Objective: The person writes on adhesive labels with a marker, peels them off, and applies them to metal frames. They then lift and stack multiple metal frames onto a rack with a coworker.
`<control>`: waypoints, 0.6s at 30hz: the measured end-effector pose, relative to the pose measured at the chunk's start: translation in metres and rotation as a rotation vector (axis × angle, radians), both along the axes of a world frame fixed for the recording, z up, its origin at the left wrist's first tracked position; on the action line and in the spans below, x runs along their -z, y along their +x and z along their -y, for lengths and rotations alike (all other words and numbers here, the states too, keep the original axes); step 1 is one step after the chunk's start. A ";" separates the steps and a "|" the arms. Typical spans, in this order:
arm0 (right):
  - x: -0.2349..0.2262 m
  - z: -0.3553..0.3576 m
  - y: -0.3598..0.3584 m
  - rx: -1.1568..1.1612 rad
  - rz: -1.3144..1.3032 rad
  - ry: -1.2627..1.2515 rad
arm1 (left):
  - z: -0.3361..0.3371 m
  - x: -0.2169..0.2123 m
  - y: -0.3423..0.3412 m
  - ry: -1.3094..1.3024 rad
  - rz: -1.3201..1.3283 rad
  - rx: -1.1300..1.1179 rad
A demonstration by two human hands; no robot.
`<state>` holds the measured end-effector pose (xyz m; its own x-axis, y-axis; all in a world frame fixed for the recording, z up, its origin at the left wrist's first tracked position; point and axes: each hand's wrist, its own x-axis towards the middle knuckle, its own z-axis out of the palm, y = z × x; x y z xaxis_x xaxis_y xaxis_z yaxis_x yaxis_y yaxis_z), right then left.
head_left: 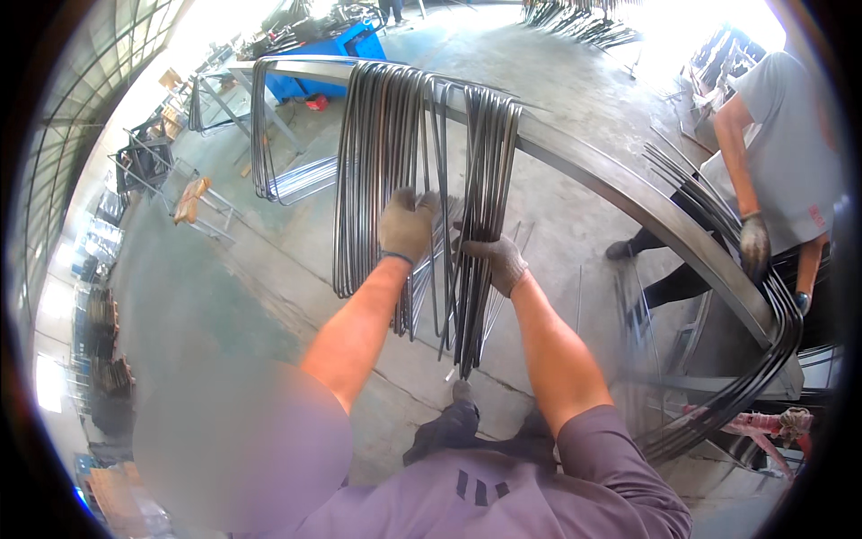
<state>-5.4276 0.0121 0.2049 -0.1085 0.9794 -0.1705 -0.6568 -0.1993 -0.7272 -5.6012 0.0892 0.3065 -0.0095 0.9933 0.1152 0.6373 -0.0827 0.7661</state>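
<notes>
Bent dark metal rods [382, 153], shaped into long narrow loops, hang in a thick bundle from a metal rail. A narrower bundle of the same rods [491, 153] hangs just to its right, with a few single rods in the gap between. My gloved left hand [407, 225] is closed at the right edge of the thick bundle; its fingertips are partly hidden. Around the narrower bundle, low on its length, wraps my gloved right hand [496, 259], its thumb on the near side.
The metal rail [611, 184] curves across to the right. There a co-worker's gloved hand [754, 242] holds another rod bundle [779, 328]. A smaller loop bundle [260, 135] hangs farther left. Behind it stand a blue machine [359, 45] and a small red object [316, 102].
</notes>
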 end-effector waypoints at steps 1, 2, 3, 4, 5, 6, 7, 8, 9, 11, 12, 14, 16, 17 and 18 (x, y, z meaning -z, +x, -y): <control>-0.002 0.000 -0.009 -0.001 0.011 0.005 | -0.021 0.018 -0.012 -0.137 0.106 -0.082; -0.002 0.001 -0.010 0.018 0.033 0.000 | -0.021 0.016 -0.008 -0.148 0.024 -0.067; -0.003 0.001 -0.009 0.051 0.052 -0.016 | -0.020 0.011 0.001 -0.152 -0.053 -0.049; 0.001 -0.002 -0.008 0.079 0.075 -0.022 | -0.018 0.005 0.010 -0.156 -0.131 -0.031; 0.004 0.000 -0.007 0.097 0.099 -0.036 | -0.007 0.000 0.018 -0.143 -0.067 0.006; 0.006 0.001 -0.006 0.115 0.122 -0.050 | -0.005 0.009 0.022 -0.103 -0.046 0.010; 0.009 0.003 -0.005 0.141 0.119 -0.068 | -0.006 0.019 0.024 -0.062 -0.026 0.014; 0.007 0.006 -0.004 0.158 0.131 -0.064 | -0.005 0.024 0.027 -0.023 -0.005 0.018; 0.005 0.008 -0.003 0.176 0.143 -0.061 | -0.003 0.023 0.030 -0.005 -0.036 -0.061; -0.011 0.014 -0.001 0.198 0.184 -0.073 | -0.009 0.030 0.029 0.013 -0.030 -0.095; -0.011 0.014 0.000 0.192 0.185 -0.064 | -0.012 0.031 0.028 0.025 -0.028 -0.112; -0.011 0.018 0.003 0.182 0.185 -0.046 | -0.015 0.027 0.030 -0.059 -0.014 -0.006; -0.013 0.019 0.005 0.179 0.187 -0.050 | -0.019 0.026 0.037 -0.129 -0.036 0.018; -0.015 0.019 0.006 0.175 0.189 -0.057 | -0.021 0.031 0.040 -0.159 -0.062 -0.015; -0.016 0.021 0.006 0.170 0.190 -0.064 | -0.022 0.036 0.041 -0.190 -0.089 -0.049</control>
<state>-5.4217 -0.0084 0.2214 0.0964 0.9674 -0.2343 -0.5373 -0.1476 -0.8304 -5.5597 0.1117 0.2704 -0.0566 0.9958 -0.0713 0.7029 0.0905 0.7055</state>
